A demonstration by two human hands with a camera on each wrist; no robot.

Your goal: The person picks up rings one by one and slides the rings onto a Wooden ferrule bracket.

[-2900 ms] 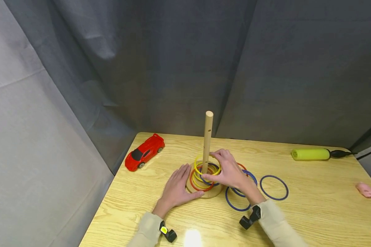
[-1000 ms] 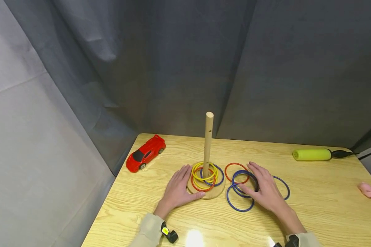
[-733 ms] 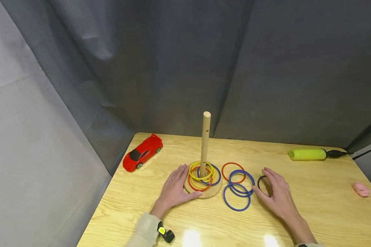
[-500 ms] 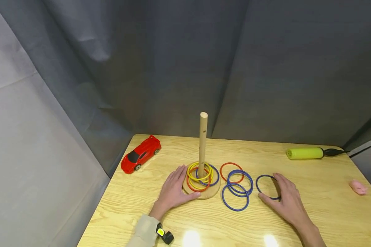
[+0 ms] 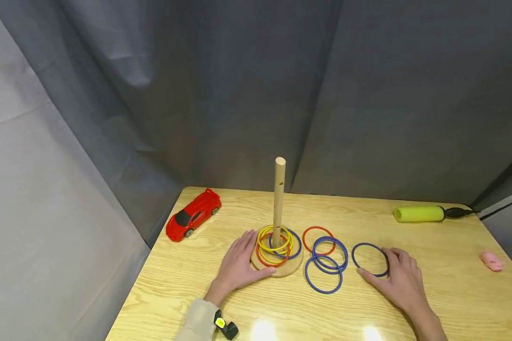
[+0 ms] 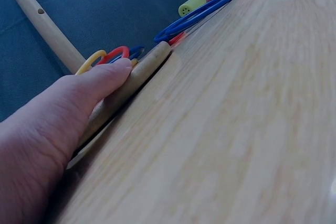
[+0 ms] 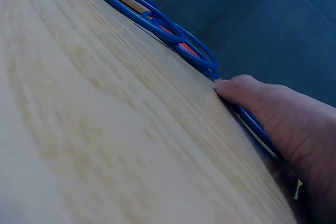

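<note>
A wooden ring-toss stand (image 5: 279, 199) has a tall peg on a round base (image 5: 288, 271). Yellow, red and blue rings lie round the foot of the peg. My left hand (image 5: 237, 265) rests against the left and front rim of the base, fingers straight, with the thumb (image 6: 107, 80) on its edge. At the right, a single blue ring (image 5: 365, 244) lies flat on the table. My right hand (image 5: 403, 282) spans this ring, thumb at its near edge and fingertips curled at its right side. In the right wrist view the thumb (image 7: 273, 106) hides part of the ring.
Between stand and right hand lie several blue rings (image 5: 323, 292) overlapping a red ring (image 5: 318, 227). A red toy car (image 5: 194, 214) sits at the table's far left. A yellow-green pump (image 5: 419, 213) and a pink lump (image 5: 492, 261) lie at the right. A dark curtain (image 5: 239, 94) hangs behind.
My right hand has left a yellow ring at the peg and moved right, past the overlapping rings, to the single blue ring, where its fingers have come in. The left hand has stayed.
</note>
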